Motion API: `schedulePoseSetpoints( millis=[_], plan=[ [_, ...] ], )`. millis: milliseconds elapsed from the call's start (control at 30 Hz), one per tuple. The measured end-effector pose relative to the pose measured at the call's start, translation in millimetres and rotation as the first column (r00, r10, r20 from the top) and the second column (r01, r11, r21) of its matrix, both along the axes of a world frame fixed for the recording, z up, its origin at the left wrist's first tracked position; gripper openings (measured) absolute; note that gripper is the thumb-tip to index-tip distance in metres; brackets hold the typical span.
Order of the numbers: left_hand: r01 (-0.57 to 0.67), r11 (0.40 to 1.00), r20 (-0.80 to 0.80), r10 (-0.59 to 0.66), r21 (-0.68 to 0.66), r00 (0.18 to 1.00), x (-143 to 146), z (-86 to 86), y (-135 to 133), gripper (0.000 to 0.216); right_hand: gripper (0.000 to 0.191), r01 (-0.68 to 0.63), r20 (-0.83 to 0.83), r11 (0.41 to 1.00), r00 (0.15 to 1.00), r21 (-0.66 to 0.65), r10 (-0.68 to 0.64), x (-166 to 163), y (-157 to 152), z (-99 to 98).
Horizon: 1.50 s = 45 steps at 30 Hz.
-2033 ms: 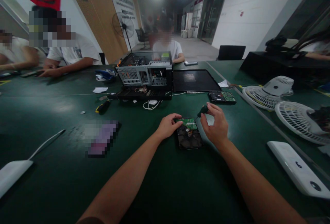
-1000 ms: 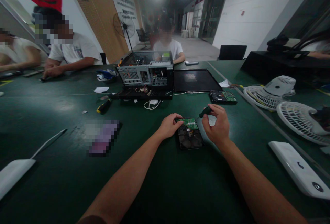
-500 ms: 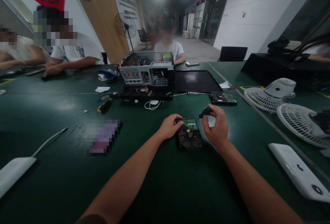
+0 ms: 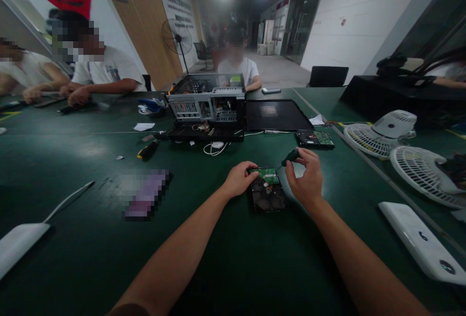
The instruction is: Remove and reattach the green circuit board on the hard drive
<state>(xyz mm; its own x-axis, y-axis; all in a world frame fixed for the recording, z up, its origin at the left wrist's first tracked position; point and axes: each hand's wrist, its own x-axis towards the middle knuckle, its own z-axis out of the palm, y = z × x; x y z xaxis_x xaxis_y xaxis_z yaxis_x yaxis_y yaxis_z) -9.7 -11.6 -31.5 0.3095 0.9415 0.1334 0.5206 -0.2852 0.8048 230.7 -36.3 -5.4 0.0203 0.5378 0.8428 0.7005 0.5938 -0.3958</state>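
Note:
A hard drive (image 4: 268, 198) lies on the green table, its circuit board (image 4: 268, 175) facing up at the far end. My left hand (image 4: 241, 178) grips the drive's far left corner, thumb on top near the board. Between the thumb and fingers of my right hand (image 4: 306, 175) is a dark green screwdriver (image 4: 290, 158), held tilted. Its tip points down to the board's right edge; whether it sits in a screw is too small to tell.
An opened computer case (image 4: 207, 105) stands ahead, beside its black side panel (image 4: 278, 114). Another hard drive (image 4: 315, 139) lies beyond my right hand. A yellow-black screwdriver (image 4: 147, 150) and a blurred purple item (image 4: 148, 193) lie left. White fan parts (image 4: 374, 134) and a white device (image 4: 422, 241) are right.
Both my hands, the hard drive and the green screwdriver stay nearly in place. The screwdriver's handle looks slightly turned in my right fingers. At far left, a co-worker's hands have shifted.

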Motion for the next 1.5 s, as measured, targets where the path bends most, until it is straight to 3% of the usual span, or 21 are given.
schedulePoseSetpoints(
  millis=[133,333,500,733,1033,1233,1367,1500],
  plan=[
    [0.002,1.000,0.006,-0.002,0.001,1.000,0,0.4,0,0.032,0.051,-0.019,0.001,1.000,1.000,0.014,0.019,-3,-3,2.8],
    [-0.002,1.000,-0.003,0.002,0.008,1.000,1,-0.5,0,0.032,0.045,0.079,0.088,0.992,0.992,0.096,-0.088,-2,-7,9.8],
    [-0.007,1.000,-0.001,0.007,0.017,1.000,0,-3.5,1,0.032,0.045,0.115,0.083,0.990,0.989,0.077,-0.121,1,-5,11.2],
    [-0.012,1.000,0.001,0.012,0.017,1.000,0,-4.4,2,0.033,0.048,0.028,-0.001,0.999,1.000,0.029,-0.028,0,-6,7.9],
    [-0.023,1.000,0.043,0.024,-0.011,0.999,1,-2.8,0,0.036,0.057,0.142,0.015,0.990,0.990,0.020,-0.142,-3,-14,17.1],
    [-0.011,1.000,0.056,0.012,-0.013,0.998,2,-2.1,0,0.035,0.050,0.324,-0.039,0.941,0.946,0.097,-0.322,33,-1,21.8],
    [0.039,0.999,0.025,-0.039,0.022,0.999,2,-0.2,-1,0.031,0.044,0.455,-0.035,0.889,0.889,-0.043,-0.457,72,18,10.9],
    [0.103,0.991,0.047,-0.107,0.089,0.993,-1,-0.6,0,0.024,0.032,0.529,0.174,0.793,0.848,-0.301,-0.500,91,29,-3.7]
  ],
)
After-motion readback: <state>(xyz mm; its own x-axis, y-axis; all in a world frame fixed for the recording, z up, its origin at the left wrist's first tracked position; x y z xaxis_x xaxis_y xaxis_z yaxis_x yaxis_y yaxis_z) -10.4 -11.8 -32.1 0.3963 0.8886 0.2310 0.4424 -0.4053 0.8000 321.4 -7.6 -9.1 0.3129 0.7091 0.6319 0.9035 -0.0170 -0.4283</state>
